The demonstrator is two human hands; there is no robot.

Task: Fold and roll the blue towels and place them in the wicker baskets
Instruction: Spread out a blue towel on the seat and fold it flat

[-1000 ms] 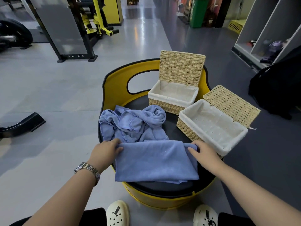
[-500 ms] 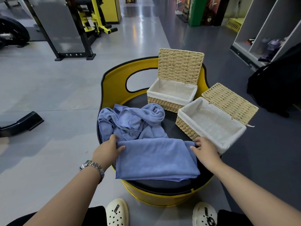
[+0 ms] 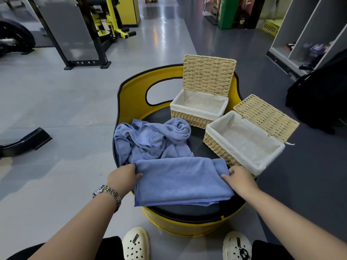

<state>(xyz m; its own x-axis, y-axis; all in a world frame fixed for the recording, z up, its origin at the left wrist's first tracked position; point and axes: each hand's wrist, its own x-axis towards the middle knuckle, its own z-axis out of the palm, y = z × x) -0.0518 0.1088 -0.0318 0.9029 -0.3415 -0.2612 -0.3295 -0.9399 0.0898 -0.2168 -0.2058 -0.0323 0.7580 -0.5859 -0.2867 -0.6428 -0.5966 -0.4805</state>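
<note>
A folded blue towel [image 3: 178, 182] lies flat across the front of the black seat of a yellow round chair [image 3: 131, 94]. My left hand [image 3: 123, 176] grips its left edge and my right hand [image 3: 239, 177] grips its right edge. Behind it a crumpled heap of blue towels [image 3: 150, 139] rests on the seat's left side. Two wicker baskets with white cloth liners stand open and hold nothing: the far basket [image 3: 197, 106] at the back, the near basket [image 3: 242, 143] at the right, touching my right hand's side of the towel.
Each basket's woven lid stands raised behind it. Gym equipment with yellow and black frames [image 3: 105, 25] stands at the back left. A black curved bar [image 3: 24, 141] lies on the grey floor at left. White shelving [image 3: 309, 40] and a dark bag [image 3: 319, 98] are at right.
The folded towel's top edge has been drawn slightly toward me and smoothed flatter. Both hands stay at its left and right edges.
</note>
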